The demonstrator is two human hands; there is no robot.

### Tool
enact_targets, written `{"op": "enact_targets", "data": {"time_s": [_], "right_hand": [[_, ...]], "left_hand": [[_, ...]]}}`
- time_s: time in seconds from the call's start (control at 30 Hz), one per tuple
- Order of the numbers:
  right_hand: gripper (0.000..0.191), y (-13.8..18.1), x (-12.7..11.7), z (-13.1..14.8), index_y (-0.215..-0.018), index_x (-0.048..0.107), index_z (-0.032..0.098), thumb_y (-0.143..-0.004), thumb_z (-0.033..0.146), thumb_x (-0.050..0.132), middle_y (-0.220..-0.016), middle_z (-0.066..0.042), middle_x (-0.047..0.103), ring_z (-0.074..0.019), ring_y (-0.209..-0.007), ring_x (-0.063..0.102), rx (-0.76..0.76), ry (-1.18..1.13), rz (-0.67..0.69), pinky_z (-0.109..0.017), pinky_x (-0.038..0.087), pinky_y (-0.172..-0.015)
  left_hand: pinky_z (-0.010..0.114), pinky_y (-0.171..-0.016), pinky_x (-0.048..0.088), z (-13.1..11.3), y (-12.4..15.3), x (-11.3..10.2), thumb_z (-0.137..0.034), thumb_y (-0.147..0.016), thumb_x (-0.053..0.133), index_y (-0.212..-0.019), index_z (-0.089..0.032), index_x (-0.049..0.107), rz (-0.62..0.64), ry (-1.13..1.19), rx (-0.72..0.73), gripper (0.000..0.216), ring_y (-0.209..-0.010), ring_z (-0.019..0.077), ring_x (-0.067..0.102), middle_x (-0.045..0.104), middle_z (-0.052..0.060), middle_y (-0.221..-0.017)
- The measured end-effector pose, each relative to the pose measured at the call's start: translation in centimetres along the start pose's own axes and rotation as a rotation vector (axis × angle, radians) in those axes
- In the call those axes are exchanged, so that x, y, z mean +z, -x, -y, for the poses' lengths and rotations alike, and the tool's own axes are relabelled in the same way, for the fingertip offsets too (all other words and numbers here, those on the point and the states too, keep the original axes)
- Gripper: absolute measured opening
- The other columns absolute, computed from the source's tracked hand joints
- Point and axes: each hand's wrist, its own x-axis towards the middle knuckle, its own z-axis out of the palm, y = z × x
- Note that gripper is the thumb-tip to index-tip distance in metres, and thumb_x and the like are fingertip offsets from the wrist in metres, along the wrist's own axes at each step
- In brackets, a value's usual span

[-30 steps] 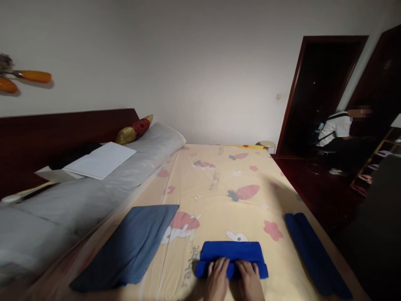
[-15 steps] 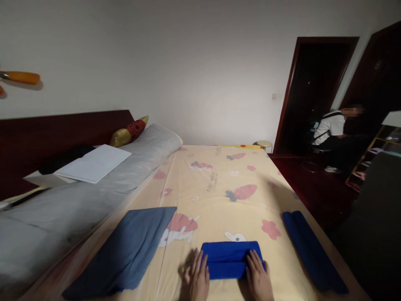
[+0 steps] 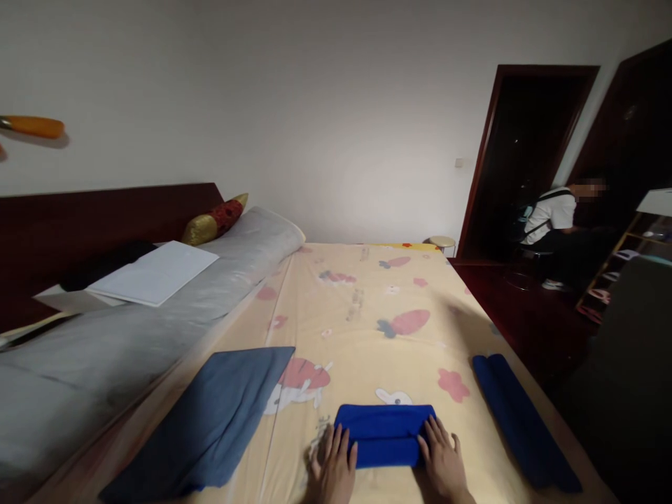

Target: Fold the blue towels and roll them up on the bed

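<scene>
A bright blue folded towel [image 3: 385, 434] lies near the front edge of the bed's yellow patterned sheet [image 3: 367, 315]. My left hand [image 3: 333, 469] rests flat at the towel's left end with fingers spread, touching its edge. My right hand [image 3: 444, 465] lies flat at the towel's right end in the same way. Neither hand grips anything.
A grey-blue folded cloth [image 3: 210, 420] lies to the left, a rolled blue towel [image 3: 522, 420] to the right by the bed edge. Grey bedding [image 3: 131, 329] with a white sheet of paper [image 3: 155, 273] runs along the headboard. Another person [image 3: 559, 224] sits by the dark doorway.
My hands moved from the middle of the towel's near edge out to its two ends. The towel now looks narrower and more compact.
</scene>
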Motion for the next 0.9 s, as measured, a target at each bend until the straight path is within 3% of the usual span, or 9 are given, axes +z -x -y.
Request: {"op": "enact_targets", "data": {"time_s": [0.07,0.17,0.23,0.3,0.43,0.63,0.77,0.9], "right_hand": [[0.051,0.2,0.3,1.5,-0.136,0.047,0.025,-0.096,0.05,0.026,-0.147,-0.006,0.039,-0.0261,-0.137,0.035,-0.049,-0.023,-0.016,-0.052,0.033,-0.109],[0.045,-0.1,0.9,4.9,-0.138,0.043,0.032,-0.098,0.043,0.025,-0.147,-0.001,0.04,-0.0214,-0.136,0.038,-0.204,-0.099,0.039,-0.045,0.038,-0.107],[0.044,-0.6,1.4,6.2,-0.136,0.045,0.034,-0.097,0.043,0.026,-0.145,0.0,0.042,-0.0217,-0.134,0.04,-0.226,-0.114,0.071,-0.046,0.039,-0.106],[0.047,-1.2,1.7,6.0,-0.135,0.047,0.03,-0.096,0.048,0.029,-0.145,-0.004,0.043,-0.0244,-0.135,0.039,-0.164,-0.096,0.053,-0.048,0.038,-0.106],[0.055,-2.3,1.6,2.7,-0.138,0.045,0.024,-0.094,0.055,0.03,-0.147,-0.008,0.04,-0.0268,-0.137,0.035,-0.002,-0.042,-0.017,-0.05,0.036,-0.107],[0.056,-2.6,0.7,0.4,-0.14,0.041,0.022,-0.095,0.053,0.028,-0.149,-0.006,0.037,-0.0244,-0.139,0.032,0.032,-0.037,0.008,-0.05,0.034,-0.108],[0.05,-0.9,1.8,-0.5,-0.138,0.045,0.025,-0.095,0.042,0.028,-0.148,-0.005,0.039,-0.0237,-0.136,0.037,-0.053,-0.043,-0.107,-0.046,0.038,-0.106],[0.048,2.5,4.7,-1.1,-0.128,0.056,0.035,-0.091,0.026,0.028,-0.135,-0.002,0.056,-0.0237,-0.124,0.053,-0.02,-0.038,-0.224,-0.043,0.045,-0.096]], "left_hand": [[0.059,-0.111,0.026,-2.1,-0.2,0.1,-0.029,-0.092,0.028,-0.137,-0.027,0.042,0.05,0.053,0.03,0.047,-0.138,0.0247,0.037,0.042,0.005,-0.147],[0.046,-0.111,0.033,-5.7,-0.8,0.5,-0.022,-0.092,0.023,-0.141,-0.028,0.033,0.208,0.178,0.207,0.051,-0.138,0.0171,0.036,0.038,0.002,-0.15],[0.045,-0.112,0.033,-6.7,-1.5,0.8,-0.024,-0.091,0.026,-0.142,-0.029,0.032,0.26,0.194,0.254,0.051,-0.139,0.0174,0.035,0.037,0.002,-0.15],[0.049,-0.112,0.031,-6.2,-2.2,0.9,-0.031,-0.091,0.029,-0.141,-0.029,0.033,0.247,0.15,0.196,0.05,-0.14,0.0204,0.034,0.036,0.003,-0.151],[0.055,-0.112,0.026,-3.5,-3.5,0.4,-0.04,-0.091,0.028,-0.142,-0.027,0.032,0.17,0.014,-0.003,0.053,-0.141,0.0241,0.031,0.033,0.006,-0.152],[0.051,-0.111,0.027,-2.3,-4.0,-0.2,-0.037,-0.091,0.031,-0.14,-0.025,0.038,0.112,-0.014,0.001,0.051,-0.139,0.023,0.035,0.039,0.006,-0.15],[0.038,-0.105,0.035,0.0,-2.0,0.1,-0.034,-0.092,0.033,-0.134,-0.031,0.048,-0.104,0.017,0.088,0.045,-0.134,0.0176,0.042,0.047,-0.001,-0.145],[0.037,-0.096,0.041,2.0,1.7,1.9,-0.023,-0.087,0.036,-0.123,-0.035,0.06,-0.178,-0.022,-0.068,0.045,-0.121,0.0191,0.056,0.062,-0.003,-0.131]]}}
